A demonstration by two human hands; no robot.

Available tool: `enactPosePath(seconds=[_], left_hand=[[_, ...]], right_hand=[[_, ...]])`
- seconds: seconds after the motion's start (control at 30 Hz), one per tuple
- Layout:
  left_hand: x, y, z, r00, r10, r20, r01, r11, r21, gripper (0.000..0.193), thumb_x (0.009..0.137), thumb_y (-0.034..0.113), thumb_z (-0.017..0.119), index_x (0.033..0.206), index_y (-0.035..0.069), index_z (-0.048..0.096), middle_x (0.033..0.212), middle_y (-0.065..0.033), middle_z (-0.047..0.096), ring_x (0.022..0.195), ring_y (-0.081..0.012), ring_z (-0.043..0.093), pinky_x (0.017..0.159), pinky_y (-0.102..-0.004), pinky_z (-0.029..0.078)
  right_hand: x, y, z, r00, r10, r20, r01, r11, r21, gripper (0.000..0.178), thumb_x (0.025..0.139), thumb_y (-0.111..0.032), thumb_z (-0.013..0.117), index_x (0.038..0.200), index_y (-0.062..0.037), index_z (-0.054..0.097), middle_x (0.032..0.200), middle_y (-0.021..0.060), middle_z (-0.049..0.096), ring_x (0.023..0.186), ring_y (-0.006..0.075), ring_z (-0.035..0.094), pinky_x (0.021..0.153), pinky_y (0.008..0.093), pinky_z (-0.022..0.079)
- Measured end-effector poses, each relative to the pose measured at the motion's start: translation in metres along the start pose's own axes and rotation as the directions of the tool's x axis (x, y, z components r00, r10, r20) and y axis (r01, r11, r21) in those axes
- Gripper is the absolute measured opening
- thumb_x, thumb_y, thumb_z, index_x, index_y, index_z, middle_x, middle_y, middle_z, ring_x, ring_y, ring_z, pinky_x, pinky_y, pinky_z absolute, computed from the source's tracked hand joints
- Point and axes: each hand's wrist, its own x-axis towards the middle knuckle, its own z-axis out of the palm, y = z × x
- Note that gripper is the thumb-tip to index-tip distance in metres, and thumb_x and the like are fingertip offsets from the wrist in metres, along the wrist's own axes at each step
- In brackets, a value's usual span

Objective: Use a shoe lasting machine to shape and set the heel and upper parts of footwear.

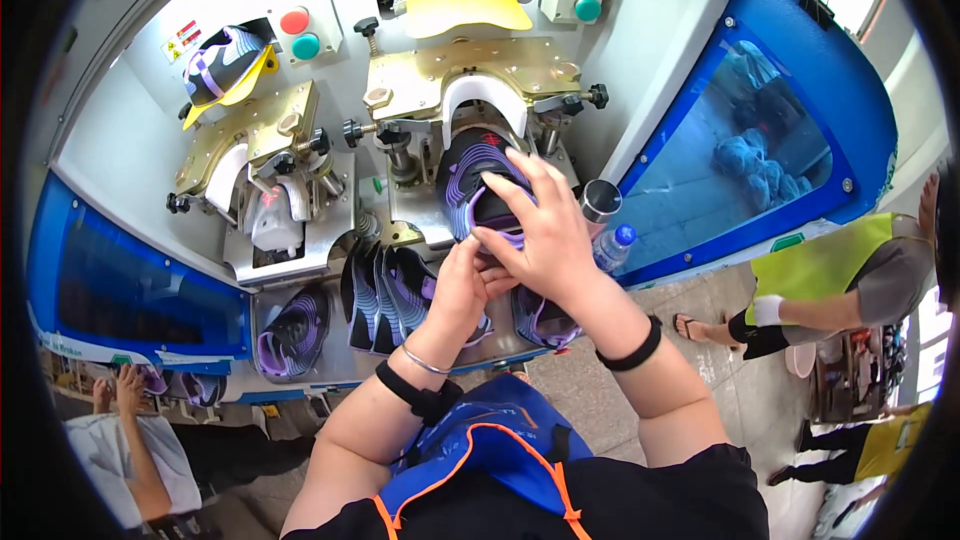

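A black shoe upper with purple wavy lines and a red mark [466, 168] lies toe-first under the white curved pad [485, 100] of the right-hand press station. My left hand [458, 285] grips the purple-edged collar from the near side, its fingertips partly hidden. Over the upper's right side reaches my right hand [548, 230], thumb and fingers closing on the collar with the other fingers lying along it. Both thumbs come close together at the collar's near edge. Brass-coloured clamp plates [400, 80] with black knobs flank the pad.
The left station holds a pale shoe form [278, 228]; another upper [222, 68] sits on a yellow mould above. Several uppers [385, 290] stand along the front ledge. A metal cup [600, 200] and blue-capped bottle [613, 248] stand right. Blue window panels [865, 130] flank the machine. Other people are nearby.
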Motion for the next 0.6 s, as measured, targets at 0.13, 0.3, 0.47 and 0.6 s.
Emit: enactPosePath(seconds=[0.13, 0.3, 0.47, 0.6], left_hand=[[-0.001, 0.001, 0.009, 0.999, -0.046, -0.014, 0.047, 0.995, 0.09, 0.05, 0.103, 0.044, 0.036, 0.124, 0.001, 0.049, 0.109, -0.0179, 0.064, 0.094, -0.0293, 0.068, 0.083, -0.0398, 0.057], [-0.005, 0.001, 0.016, 0.998, -0.047, -0.036, 0.049, 0.997, 0.06, 0.051, 0.103, 0.044, 0.036, 0.124, -0.001, 0.05, 0.107, -0.0182, 0.065, 0.094, -0.0301, 0.069, 0.083, -0.0392, 0.058], [0.001, 0.0, 0.011, 0.998, -0.064, -0.015, 0.063, 0.997, -0.034, 0.044, 0.103, 0.041, 0.041, 0.126, 0.004, 0.047, 0.106, -0.0165, 0.064, 0.094, -0.0335, 0.069, 0.079, -0.0388, 0.059], [0.0, 0.003, 0.013, 0.997, -0.072, -0.033, 0.071, 0.997, -0.032, 0.044, 0.103, 0.041, 0.042, 0.126, 0.004, 0.047, 0.106, -0.0167, 0.065, 0.092, -0.0339, 0.07, 0.077, -0.0378, 0.06]], right_hand=[[0.011, 0.016, 0.027, 0.969, 0.147, 0.197, -0.158, 0.987, 0.042, 0.049, 0.083, -0.039, 0.069, 0.127, -0.0195, 0.061, 0.136, 0.0179, 0.05, 0.122, 0.043, 0.049, 0.102, 0.0465, 0.044], [0.018, 0.016, 0.026, 0.924, 0.173, 0.34, -0.213, 0.974, 0.081, 0.042, 0.08, -0.032, 0.07, 0.12, -0.0181, 0.063, 0.126, 0.0099, 0.056, 0.115, 0.033, 0.057, 0.097, 0.0426, 0.049], [0.021, 0.023, 0.029, 0.927, 0.133, 0.349, -0.189, 0.973, 0.132, 0.04, 0.08, -0.031, 0.07, 0.118, -0.0176, 0.063, 0.125, 0.01, 0.056, 0.115, 0.0319, 0.057, 0.096, 0.0418, 0.049], [0.022, 0.022, 0.029, 0.92, 0.143, 0.365, -0.208, 0.967, 0.148, 0.04, 0.081, -0.032, 0.069, 0.117, -0.0173, 0.063, 0.122, 0.0097, 0.058, 0.112, 0.0318, 0.058, 0.095, 0.0415, 0.049]])
